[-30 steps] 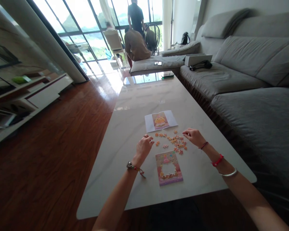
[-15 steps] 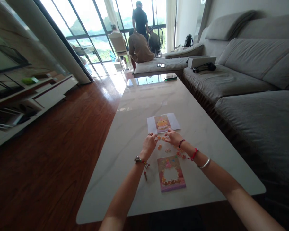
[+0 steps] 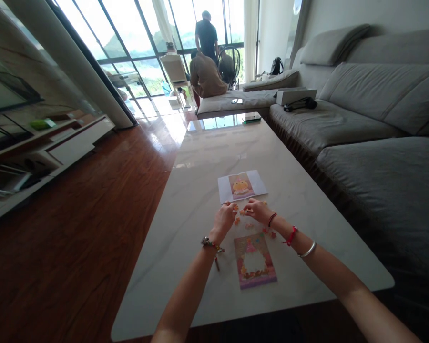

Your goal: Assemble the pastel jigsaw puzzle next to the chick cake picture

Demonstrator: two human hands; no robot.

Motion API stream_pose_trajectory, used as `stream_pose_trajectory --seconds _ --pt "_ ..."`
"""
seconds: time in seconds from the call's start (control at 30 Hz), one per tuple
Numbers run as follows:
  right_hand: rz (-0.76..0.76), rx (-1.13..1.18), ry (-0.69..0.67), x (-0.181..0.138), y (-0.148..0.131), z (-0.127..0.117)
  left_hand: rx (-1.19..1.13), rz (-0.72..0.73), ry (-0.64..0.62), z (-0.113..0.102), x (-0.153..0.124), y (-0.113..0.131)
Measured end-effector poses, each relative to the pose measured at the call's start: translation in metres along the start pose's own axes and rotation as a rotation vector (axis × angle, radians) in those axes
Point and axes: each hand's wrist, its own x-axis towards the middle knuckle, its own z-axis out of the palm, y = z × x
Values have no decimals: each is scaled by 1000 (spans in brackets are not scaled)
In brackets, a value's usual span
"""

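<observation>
My left hand (image 3: 225, 220) is closed in a pinch at a small orange puzzle piece (image 3: 235, 208). My right hand (image 3: 258, 211) pinches another orange puzzle piece (image 3: 242, 212) just to its right. Below the hands lie loose pieces: an orange one (image 3: 237, 221), a pale one (image 3: 249, 226) and a pink cluster (image 3: 272, 234). Nearest me is a partly filled jigsaw (image 3: 239, 267), its border in place around a pale bare centre. Beyond the hands lies a creased paper sheet (image 3: 224, 187) with a printed picture of a yellow figure.
Everything rests on a long, glossy white marble table (image 3: 171, 267). A phone (image 3: 251, 117) lies at its far end. A grey sofa (image 3: 364, 119) runs along the right, holding a white box (image 3: 296, 96). Several people are near the windows, one standing (image 3: 206, 35). A low cabinet (image 3: 75, 147) stands left.
My right hand has drawn slightly toward me and right, uncovering a piece beyond it. The pieces between my fingertips have shifted nearer me. The view has tilted a little.
</observation>
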Motion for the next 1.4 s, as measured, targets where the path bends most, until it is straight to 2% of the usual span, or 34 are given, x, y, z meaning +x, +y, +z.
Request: stream_pose_trajectory --seconds 0.17,0.3,0.53,0.73,0.93,1.2,1.3,1.4 --pt "103 20 154 -17 28 -21 -23 -32 -27 -2 -13 3" --pt "172 -32 116 -37 42 -35 -9 -35 -28 -3 -23 2" --pt "146 -26 39 -76 41 -35 -41 13 -58 -1 -39 7" --pt "117 70 74 -103 32 -31 -59 109 -92 8 -45 26" --pt "115 71 74 -104 32 -31 -67 118 -145 12 -45 43" --pt "94 -7 -44 -92 34 -34 -15 67 -117 17 -46 30" --pt "127 -73 -99 -88 31 -43 -1 53 -117 16 -45 28" --pt "170 -101 -91 -82 22 -46 0 60 -95 17 -44 30"
